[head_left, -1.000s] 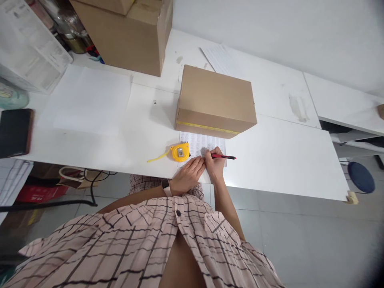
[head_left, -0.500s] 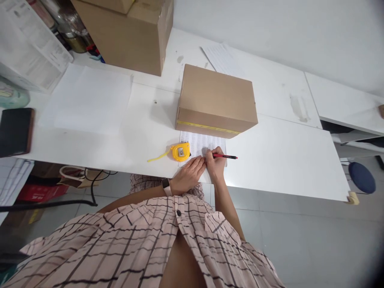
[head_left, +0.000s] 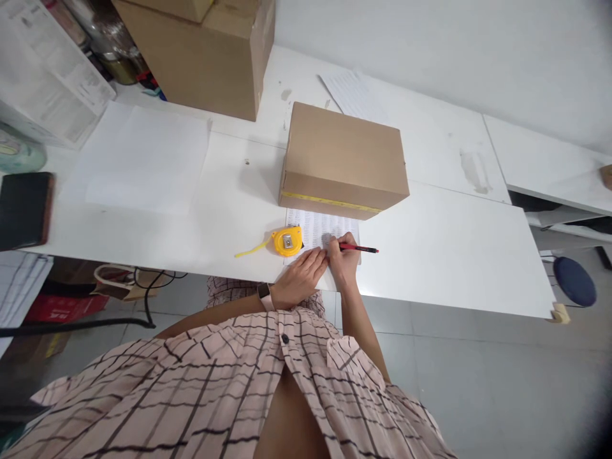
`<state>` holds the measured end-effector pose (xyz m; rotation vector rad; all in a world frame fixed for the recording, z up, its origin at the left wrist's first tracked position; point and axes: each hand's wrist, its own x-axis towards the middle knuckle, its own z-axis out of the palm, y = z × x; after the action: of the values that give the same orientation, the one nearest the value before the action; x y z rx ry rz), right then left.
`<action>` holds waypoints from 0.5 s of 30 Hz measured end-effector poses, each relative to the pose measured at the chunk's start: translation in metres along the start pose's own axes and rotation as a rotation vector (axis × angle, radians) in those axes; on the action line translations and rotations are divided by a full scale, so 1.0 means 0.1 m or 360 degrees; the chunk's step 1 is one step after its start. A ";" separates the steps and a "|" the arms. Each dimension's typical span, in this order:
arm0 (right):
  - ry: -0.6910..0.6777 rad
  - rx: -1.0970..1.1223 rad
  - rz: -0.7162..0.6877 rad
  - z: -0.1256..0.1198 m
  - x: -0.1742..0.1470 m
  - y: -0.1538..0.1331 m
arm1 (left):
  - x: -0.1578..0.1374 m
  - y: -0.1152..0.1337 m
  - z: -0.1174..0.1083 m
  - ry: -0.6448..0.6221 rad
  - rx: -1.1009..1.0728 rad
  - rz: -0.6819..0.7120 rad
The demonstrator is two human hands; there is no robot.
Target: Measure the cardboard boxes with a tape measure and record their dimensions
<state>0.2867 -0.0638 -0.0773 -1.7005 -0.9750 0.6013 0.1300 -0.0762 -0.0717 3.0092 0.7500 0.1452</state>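
My right hand (head_left: 343, 258) grips a red and black pen (head_left: 359, 247), its tip end over a printed sheet (head_left: 313, 231) at the table's front edge. Flat on the lower part of that sheet lies my left hand (head_left: 302, 275), fingers stretched out beside the right hand. A yellow tape measure (head_left: 287, 241) rests just left of the sheet's middle, partly over it, with a short length of blade out to the left. Behind the sheet stands a closed brown cardboard box (head_left: 347, 156) with a yellow strip along its front side, covering the sheet's far edge.
A larger cardboard box (head_left: 205, 70) stands at the back left. White sheets (head_left: 148, 159) and a dark notebook-like item (head_left: 26, 209) lie to the left. Another printed paper (head_left: 351, 92) is behind the box. A blue stool (head_left: 575, 281) stands off the table's right end.
Almost nothing differs; the view has shifted very slightly. The pen and both hands stay at the same spot on the sheet.
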 end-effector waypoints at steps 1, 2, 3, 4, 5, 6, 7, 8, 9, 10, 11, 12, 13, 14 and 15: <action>0.0001 0.0001 -0.0005 0.00 0.00 0.00 | 0.00 0.00 0.00 -0.0001 0.0000 0.0001; 0.0002 0.0000 -0.0015 0.00 0.00 0.00 | 0.00 0.00 0.00 0.0001 0.0000 0.0002; 0.0000 -0.0002 -0.0026 0.00 0.00 0.00 | 0.00 0.00 0.00 0.0005 -0.0001 0.0003; -0.0003 -0.0004 -0.0036 0.00 0.00 0.00 | 0.00 0.00 0.01 0.0013 -0.0001 0.0005; -0.0006 -0.0007 -0.0041 0.00 0.00 0.00 | 0.00 0.00 0.01 0.0023 0.0000 0.0008; -0.0011 -0.0010 -0.0040 0.00 0.00 0.00 | 0.00 0.00 0.01 0.0032 0.0002 0.0009; -0.0014 -0.0011 -0.0034 0.00 0.01 0.00 | 0.00 0.00 0.01 0.0038 0.0006 0.0009; -0.0017 -0.0010 -0.0027 0.00 0.01 0.00 | 0.00 0.00 0.01 0.0039 0.0011 0.0008; -0.0018 -0.0008 -0.0023 0.00 0.01 0.00 | 0.00 0.00 0.01 0.0037 0.0016 0.0006; -0.0020 -0.0004 -0.0021 0.00 0.01 0.00 | 0.00 0.00 0.01 0.0033 0.0018 0.0004; -0.0022 0.0001 -0.0023 0.00 0.01 0.00 | 0.00 0.00 0.01 0.0026 0.0018 0.0003; -0.0020 0.0006 -0.0024 0.00 0.01 0.00 | 0.00 0.00 0.01 0.0020 0.0014 0.0004; -0.0014 0.0011 -0.0023 0.00 0.01 0.00 | 0.00 0.00 0.01 0.0015 0.0005 0.0004; -0.0002 0.0015 -0.0016 0.00 0.01 0.00 | 0.00 0.00 0.01 0.0013 -0.0007 0.0004; 0.0016 0.0020 -0.0005 0.00 0.01 0.00 | 0.00 0.00 0.02 0.0011 -0.0022 0.0003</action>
<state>0.2869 -0.0629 -0.0770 -1.6889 -0.9646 0.5949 0.1301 -0.0761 -0.0736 2.9982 0.7437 0.1605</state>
